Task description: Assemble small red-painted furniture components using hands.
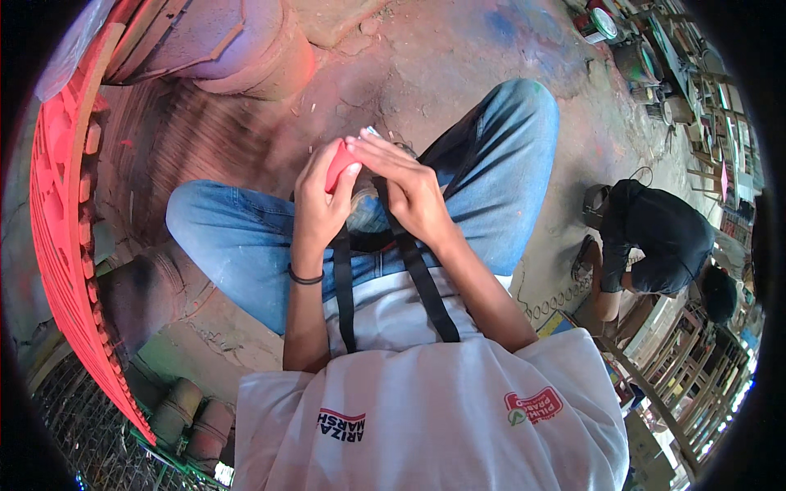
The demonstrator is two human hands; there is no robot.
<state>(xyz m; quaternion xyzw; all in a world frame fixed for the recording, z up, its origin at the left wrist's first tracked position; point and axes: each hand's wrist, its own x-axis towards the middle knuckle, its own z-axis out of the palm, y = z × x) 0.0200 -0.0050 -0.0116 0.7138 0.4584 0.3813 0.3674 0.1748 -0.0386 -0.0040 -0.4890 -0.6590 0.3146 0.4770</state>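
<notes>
L hand (319,196) grip half-curled rnd red obj (336,168), R hand (415,192) touching.

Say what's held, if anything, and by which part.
A small red piece (shape partly hidden, material unclear): left hand holds its sides; right hand at its far end.

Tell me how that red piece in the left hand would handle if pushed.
The red piece is probably light, being small in the left hand. Its visible side looks rounded, so it might roll; much is hidden.
</notes>
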